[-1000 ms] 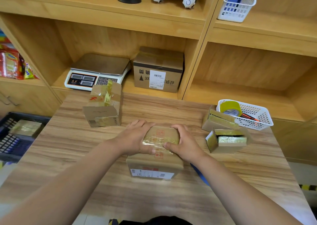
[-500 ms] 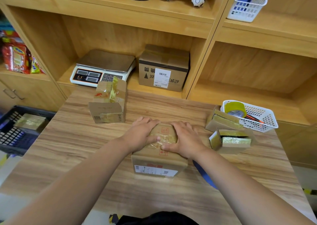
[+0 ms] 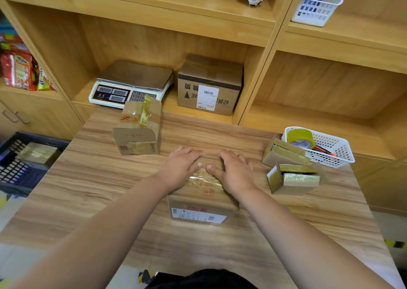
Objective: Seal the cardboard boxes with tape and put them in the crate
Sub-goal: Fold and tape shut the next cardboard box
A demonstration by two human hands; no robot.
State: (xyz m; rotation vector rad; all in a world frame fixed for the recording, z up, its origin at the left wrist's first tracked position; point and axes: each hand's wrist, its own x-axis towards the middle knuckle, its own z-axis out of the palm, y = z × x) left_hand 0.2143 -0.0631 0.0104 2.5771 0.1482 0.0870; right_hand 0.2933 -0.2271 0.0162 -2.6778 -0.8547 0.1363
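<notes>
Both our left hand (image 3: pixel 180 167) and right hand (image 3: pixel 235 172) press flat-fingered on the small brown cardboard box (image 3: pixel 204 198); the dark plastic crate (image 3: pixel 13 178) lies leftward, nearer our left hand.

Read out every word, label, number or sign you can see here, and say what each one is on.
Nothing is sharp enough to quote.
Scale: red brand mark and keypad digits, blurred.
Shelf box: upside-down black Chinese characters, triangle sign, white barcode label; unreadable.
Centre box under left hand and right hand: red stamps, white barcode label; too small.
Left box: red logo, square code; unreadable.
</notes>
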